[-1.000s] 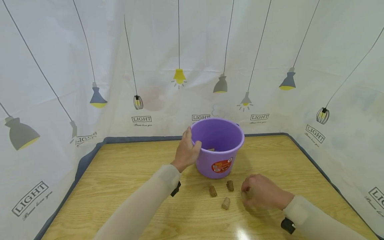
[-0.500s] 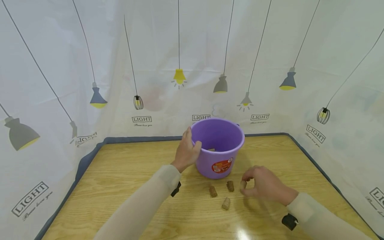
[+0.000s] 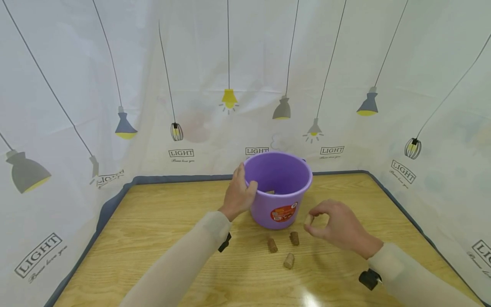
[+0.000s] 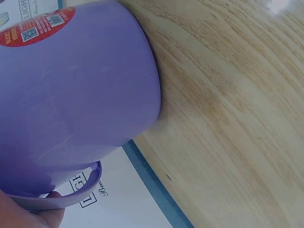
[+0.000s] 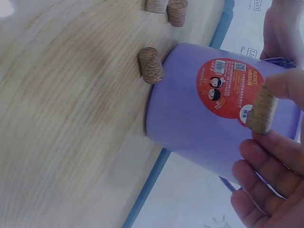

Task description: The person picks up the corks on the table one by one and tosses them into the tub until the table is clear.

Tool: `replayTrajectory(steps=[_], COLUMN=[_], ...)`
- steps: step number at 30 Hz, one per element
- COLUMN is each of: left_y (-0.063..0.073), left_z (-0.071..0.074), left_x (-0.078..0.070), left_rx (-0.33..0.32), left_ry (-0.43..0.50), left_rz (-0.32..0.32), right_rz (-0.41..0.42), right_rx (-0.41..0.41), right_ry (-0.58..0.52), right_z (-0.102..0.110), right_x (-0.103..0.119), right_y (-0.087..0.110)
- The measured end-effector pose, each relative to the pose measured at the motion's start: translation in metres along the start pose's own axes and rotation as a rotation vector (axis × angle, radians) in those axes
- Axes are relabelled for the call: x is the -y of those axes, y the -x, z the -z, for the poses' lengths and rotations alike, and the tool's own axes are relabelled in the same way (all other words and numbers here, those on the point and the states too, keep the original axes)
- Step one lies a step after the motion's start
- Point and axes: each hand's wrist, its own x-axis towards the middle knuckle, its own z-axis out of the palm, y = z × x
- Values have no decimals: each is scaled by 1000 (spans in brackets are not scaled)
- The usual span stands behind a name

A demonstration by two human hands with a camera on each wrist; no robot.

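Observation:
A purple bucket (image 3: 264, 211) with a red label stands upright near the middle of the wooden table. My left hand (image 3: 238, 196) grips its rim on the left side, thumb over the near edge. In the right wrist view, a light cork (image 5: 262, 110) is pinched between thumb and fingertips of my right hand (image 5: 275, 166). The head view shows that hand raised just right of the bucket, below rim height. Three corks lie on the table before the bucket: a reddish-brown cork (image 3: 272, 245), a darker cork (image 3: 294, 238) and a pale cork (image 3: 289, 260). Inside the bucket, a small tan piece (image 3: 270, 192) shows.
The wooden table (image 3: 161, 238) has a blue-grey border (image 3: 184, 177) along its back and sides. White cloth walls (image 3: 215, 51) printed with lamps enclose it on three sides. The bucket's handle (image 4: 85, 187) hangs at its side in the left wrist view.
My right hand has picked up a cork from the table right of the others and lifted it toward the bucket. My left hand and the bucket have stayed in place.

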Motion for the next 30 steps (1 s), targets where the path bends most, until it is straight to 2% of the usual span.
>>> replayTrajectory(steps=[21,30], left_y=[0,0], left_z=[1,1], left_x=[0,0], left_rx=[6,5], left_ry=[8,6], left_rz=[-7,-7], right_rz=[37,39], right_rx=[-311,-354], right_ry=[-22,-14], right_z=[17,24], right_x=[4,8], right_y=[-24,-39])
